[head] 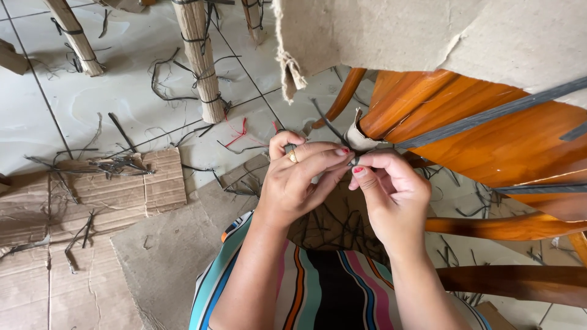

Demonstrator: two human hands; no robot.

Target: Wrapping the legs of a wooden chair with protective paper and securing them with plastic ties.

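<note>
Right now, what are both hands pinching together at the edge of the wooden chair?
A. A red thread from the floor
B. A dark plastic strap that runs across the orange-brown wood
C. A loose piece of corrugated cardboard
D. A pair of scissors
B: the left hand and right hand meet at the end of the dark strap, which stretches across the chair's polished wood beside a paper wrapping.

I see open tiled floor (122,91) to the upper left, though loose dark strap scraps (177,79) and wrapped chair legs (199,58) clutter it. On my right the orange wooden chair (489,140) and its cardboard wrap (428,36) block passage. Below left, flattened cardboard sheets (92,201) lie low, leaving room above.
</note>
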